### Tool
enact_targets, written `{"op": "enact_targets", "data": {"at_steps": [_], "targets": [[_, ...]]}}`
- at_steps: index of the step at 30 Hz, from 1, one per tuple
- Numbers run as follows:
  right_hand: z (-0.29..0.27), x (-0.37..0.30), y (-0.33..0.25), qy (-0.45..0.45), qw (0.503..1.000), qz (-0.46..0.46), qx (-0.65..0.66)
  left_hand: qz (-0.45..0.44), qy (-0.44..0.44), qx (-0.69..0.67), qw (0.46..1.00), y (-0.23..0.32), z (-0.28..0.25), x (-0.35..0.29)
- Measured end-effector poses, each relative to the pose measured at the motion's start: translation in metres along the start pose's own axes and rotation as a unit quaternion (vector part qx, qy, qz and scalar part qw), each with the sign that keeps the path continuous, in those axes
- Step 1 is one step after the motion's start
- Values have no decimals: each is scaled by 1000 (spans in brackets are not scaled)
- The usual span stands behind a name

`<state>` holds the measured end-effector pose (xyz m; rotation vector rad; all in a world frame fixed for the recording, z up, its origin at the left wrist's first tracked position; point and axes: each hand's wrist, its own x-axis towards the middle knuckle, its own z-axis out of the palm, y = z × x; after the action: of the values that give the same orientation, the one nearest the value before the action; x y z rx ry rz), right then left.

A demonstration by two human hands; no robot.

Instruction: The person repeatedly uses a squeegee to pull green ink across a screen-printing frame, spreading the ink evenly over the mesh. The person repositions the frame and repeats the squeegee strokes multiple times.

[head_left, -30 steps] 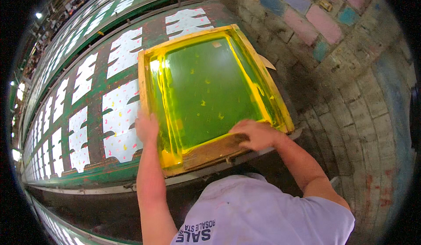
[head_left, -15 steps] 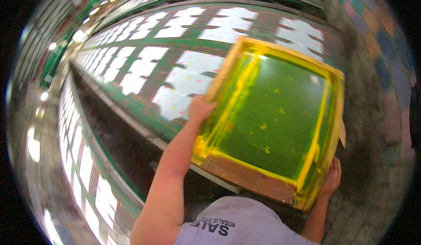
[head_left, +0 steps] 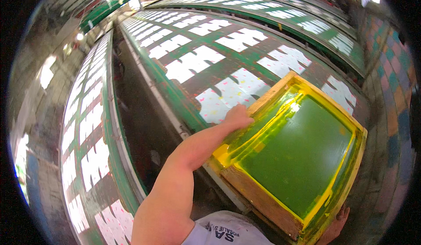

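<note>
A screen-printing frame (head_left: 302,144) with a green mesh and a yellow-smeared wooden border is in front of me, tilted, over the near end of a long table. My left hand (head_left: 239,117) is closed round its left rail. Low at the frame's right side, my right hand (head_left: 338,226) grips the edge, its fingers partly hidden by the frame and by the picture's dark rim. Thick yellow ink lies along the left inner side and in the near left corner. Beside my left hand are white cut pieces (head_left: 234,91) printed with small pink and yellow marks.
Long green-edged tables (head_left: 169,89) run into the distance, with rows of white cut pieces (head_left: 195,64) laid on them. Another such table (head_left: 115,166) stands to my left across a dark narrow aisle (head_left: 140,109). A wall with coloured patches (head_left: 388,78) rises on the right.
The frame and both hands now sit lower and further right in the picture. My view has turned, showing more of the tables. Both hands keep their hold.
</note>
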<state>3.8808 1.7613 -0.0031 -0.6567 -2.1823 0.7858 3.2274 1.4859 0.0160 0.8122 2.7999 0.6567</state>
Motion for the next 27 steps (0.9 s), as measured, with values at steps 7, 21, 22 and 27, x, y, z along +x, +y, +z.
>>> {"op": "enact_targets", "data": {"at_steps": [7, 21, 22, 27], "targets": [[47, 65, -117, 54, 976, -107, -180, -10, 52, 0, 999, -65, -148, -42], [304, 203, -302, -238, 786, -23, 569, -252, 291, -110, 916, -363, -351, -301], [322, 205, -326, -256, 789, -34, 557, -270, 312, -103, 905, -377, -360, -326], [394, 212, -427, -344, 746, -104, 561, -349, 388, -105, 846, -431, -385, -436]]}}
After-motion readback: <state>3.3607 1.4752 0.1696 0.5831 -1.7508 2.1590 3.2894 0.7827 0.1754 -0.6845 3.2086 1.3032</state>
